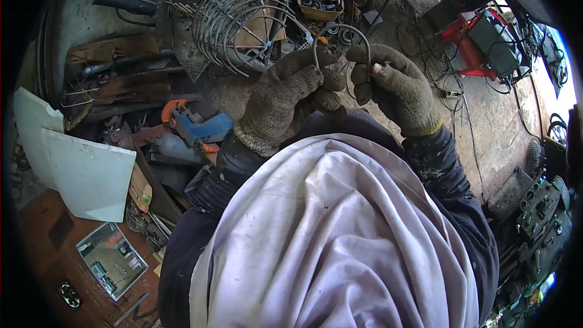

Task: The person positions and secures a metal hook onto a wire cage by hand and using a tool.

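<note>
Both my hands wear dirty knitted work gloves. Between them arches a bent metal rod (341, 25), curved like a hoop, its top rising above my fingers. My left hand (282, 94) grips one side of the curve with fingers folded. On the other side, my right hand (398, 88) pinches the rod between thumb and fingers; the thumb tip pokes bare through the glove. The gloves hide the rod's lower parts, so I cannot tell whether it closes into a ring. Just beyond my left hand lies a large loose coil of metal rod (240, 21).
A box of metal parts (320, 7) stands beyond my hands. At the far right is a red and grey machine (486, 42) among trailing cables. Left lie a blue and orange tool (203, 127), pale panels (88, 167) and a mirror (112, 261). Dark machinery (540, 218) stands near right.
</note>
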The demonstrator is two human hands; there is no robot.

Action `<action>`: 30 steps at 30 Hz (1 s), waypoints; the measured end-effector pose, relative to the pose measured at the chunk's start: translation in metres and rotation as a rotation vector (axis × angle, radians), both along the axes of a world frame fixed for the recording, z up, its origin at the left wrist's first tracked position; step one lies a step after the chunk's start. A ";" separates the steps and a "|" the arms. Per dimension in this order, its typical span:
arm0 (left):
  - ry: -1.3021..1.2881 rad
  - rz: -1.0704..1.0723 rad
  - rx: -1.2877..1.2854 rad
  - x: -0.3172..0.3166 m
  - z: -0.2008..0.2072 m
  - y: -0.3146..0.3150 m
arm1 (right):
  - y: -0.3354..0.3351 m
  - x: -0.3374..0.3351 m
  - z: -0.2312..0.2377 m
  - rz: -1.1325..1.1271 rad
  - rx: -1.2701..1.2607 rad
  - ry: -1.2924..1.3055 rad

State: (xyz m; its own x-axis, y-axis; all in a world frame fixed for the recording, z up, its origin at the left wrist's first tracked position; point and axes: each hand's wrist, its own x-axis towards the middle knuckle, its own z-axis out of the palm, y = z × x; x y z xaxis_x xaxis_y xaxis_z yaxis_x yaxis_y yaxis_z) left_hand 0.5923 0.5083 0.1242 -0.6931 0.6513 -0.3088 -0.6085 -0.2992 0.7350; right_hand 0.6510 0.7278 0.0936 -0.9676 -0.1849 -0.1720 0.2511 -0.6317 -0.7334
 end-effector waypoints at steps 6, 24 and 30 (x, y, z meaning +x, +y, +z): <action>-0.031 -0.023 0.040 0.001 -0.004 -0.002 | 0.000 0.001 -0.001 0.005 0.052 0.013; 0.035 -0.037 -0.099 0.005 0.006 0.014 | 0.008 0.006 -0.003 -0.056 0.072 0.014; 0.150 -0.061 -0.034 -0.016 0.019 0.024 | 0.020 -0.007 0.015 -0.083 0.049 0.164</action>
State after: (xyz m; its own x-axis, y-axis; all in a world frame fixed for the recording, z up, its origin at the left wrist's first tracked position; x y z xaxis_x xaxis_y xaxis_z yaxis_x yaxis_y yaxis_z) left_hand 0.5768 0.5322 0.1432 -0.6926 0.6846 -0.2270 -0.5072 -0.2385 0.8282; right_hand 0.6443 0.7478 0.1082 -0.9950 -0.0986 -0.0180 0.0746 -0.6078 -0.7906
